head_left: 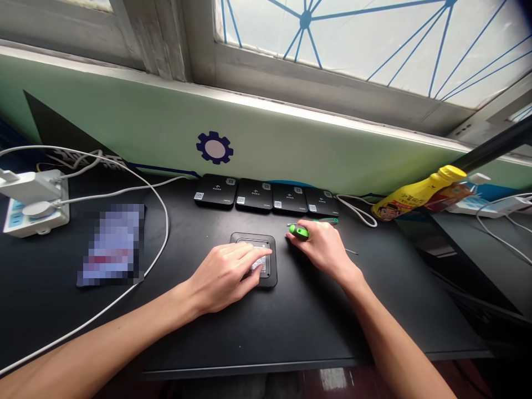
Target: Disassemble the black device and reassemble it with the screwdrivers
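Note:
My left hand (226,271) lies over a black square device (272,271) with a label, its fingers across the device's left and middle part. To the right of it, my right hand (324,246) is wrapped round a green and black screwdriver handle (299,231). A thin metal shaft (351,252) shows on the other side of that hand. Just beyond the right hand lies another green tool (331,220), partly hidden by the fingers.
Several black boxes (216,191) line the back of the black table (199,349). A yellow bottle (415,194) leans at the back right. On the left are a power strip (37,210), a blurred blue item (114,244) and a looping white cable (167,221).

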Tool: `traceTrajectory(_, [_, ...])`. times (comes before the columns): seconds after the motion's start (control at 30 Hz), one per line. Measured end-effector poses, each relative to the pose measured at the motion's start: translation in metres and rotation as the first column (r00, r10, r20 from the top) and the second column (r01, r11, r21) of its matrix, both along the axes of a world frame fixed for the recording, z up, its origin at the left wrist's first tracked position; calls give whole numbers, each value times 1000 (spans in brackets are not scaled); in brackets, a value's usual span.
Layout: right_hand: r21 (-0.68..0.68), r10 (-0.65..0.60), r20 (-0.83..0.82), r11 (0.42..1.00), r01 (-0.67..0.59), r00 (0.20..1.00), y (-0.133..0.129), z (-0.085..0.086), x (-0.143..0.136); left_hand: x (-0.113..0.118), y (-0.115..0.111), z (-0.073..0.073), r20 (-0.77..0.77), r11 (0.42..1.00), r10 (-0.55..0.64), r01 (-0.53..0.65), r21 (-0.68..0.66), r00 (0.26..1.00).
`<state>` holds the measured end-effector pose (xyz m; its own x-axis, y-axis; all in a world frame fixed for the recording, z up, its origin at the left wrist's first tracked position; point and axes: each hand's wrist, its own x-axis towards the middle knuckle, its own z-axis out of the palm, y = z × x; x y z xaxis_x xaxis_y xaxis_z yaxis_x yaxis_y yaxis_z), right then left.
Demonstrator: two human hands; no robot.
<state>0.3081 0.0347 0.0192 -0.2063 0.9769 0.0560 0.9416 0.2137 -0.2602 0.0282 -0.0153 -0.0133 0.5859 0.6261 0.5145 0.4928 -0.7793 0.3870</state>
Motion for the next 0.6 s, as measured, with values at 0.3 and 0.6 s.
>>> traceTrajectory(0.3, [22,-36,-31,999,37,999,0,-5,-3,0,-1,0,-39,1000,17,-18,-19,999])
traceTrajectory(0.6, [4,-23,-45,1000,23,999,-2,-5,-5,0,-1,1,-50,1000,18,-19,-12,999])
